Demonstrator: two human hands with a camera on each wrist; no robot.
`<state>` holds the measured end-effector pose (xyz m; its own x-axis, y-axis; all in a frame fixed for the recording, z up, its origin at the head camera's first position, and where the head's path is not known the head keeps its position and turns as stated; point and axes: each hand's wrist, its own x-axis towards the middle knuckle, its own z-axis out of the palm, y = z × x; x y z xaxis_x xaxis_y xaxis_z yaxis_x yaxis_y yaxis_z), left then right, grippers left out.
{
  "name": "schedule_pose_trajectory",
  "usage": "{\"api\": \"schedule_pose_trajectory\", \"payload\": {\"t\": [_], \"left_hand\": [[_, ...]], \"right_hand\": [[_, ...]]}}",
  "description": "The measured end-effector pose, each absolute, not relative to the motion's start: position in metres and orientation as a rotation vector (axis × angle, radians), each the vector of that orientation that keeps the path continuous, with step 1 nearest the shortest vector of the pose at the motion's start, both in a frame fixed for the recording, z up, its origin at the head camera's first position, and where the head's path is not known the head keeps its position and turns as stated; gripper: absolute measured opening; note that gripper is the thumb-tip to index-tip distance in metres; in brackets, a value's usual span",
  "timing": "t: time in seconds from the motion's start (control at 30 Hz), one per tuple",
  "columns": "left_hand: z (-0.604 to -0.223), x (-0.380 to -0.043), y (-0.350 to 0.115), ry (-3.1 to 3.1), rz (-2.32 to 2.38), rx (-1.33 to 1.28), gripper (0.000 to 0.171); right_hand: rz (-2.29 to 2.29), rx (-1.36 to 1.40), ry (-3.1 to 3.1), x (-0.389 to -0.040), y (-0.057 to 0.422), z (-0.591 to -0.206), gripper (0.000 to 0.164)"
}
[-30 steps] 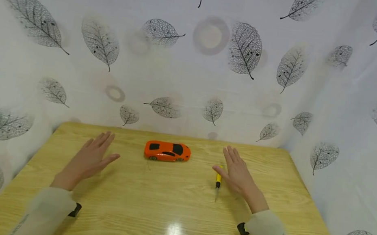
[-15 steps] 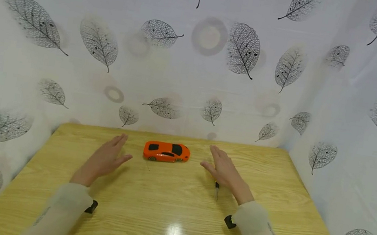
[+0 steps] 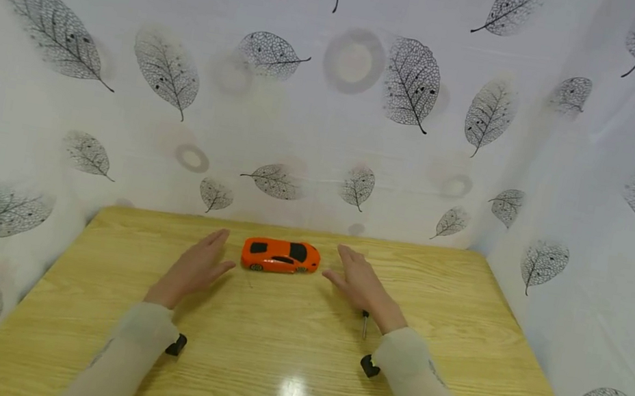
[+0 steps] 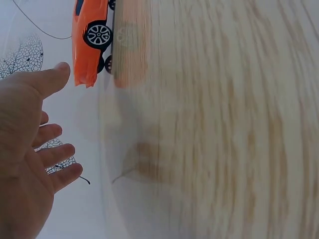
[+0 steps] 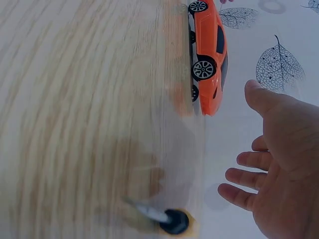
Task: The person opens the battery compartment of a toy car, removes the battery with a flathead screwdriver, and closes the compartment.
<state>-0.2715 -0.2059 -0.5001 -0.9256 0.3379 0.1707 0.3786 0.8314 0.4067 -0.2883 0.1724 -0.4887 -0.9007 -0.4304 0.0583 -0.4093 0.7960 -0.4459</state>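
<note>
Orange toy car point(image 3: 281, 257) sits upright on the wood table point(image 3: 260, 362), nose toward the person's right. It's the landmark for everything below.

Left hand point(image 3: 194, 268): just beside the car's rear, not touching. Fingers extended, thumb spread away from them, palm facing the car, nothing in it.

Right hand point(image 3: 364, 287): near the car's nose, gap slightly wider. Same shape: fingers extended, thumb spread, no contact, nothing held. Both wrist views show clear space between thumb tip and car.

Screwdriver point(image 3: 364, 327): right of the car and closer to the person. Head view shows only shaft and black collar; right hand covers the rest. Leaf-print sheet point(image 3: 330, 117) stands behind the car.

My read: this is the approach step, hands framing the car, no grip made. Next move likely calls for bringing both hands inward evenly, thumbs on the near side, so the car doesn't skid or roll, with the right wrist kept off the screwdriver.
</note>
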Motion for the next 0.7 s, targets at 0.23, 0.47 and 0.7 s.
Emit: {"api": "schedule_pose_trajectory", "payload": {"t": [0.23,0.47,0.7], "left_hand": [[-0.504,-0.272,-0.198,-2.948,-0.908,-0.479,0.078],[-0.51,-0.27,-0.192,-2.96,-1.054,-0.421,0.079],[-0.514,-0.28,-0.185,-2.958,-1.021,-0.486,0.079]], "right_hand": [[-0.745,-0.686,2.933,-0.301,0.156,-0.499,0.075],[-0.774,-0.685,2.859,-0.308,0.144,-0.502,0.074],[-0.748,-0.836,2.884,-0.316,0.137,-0.504,0.06]]}}
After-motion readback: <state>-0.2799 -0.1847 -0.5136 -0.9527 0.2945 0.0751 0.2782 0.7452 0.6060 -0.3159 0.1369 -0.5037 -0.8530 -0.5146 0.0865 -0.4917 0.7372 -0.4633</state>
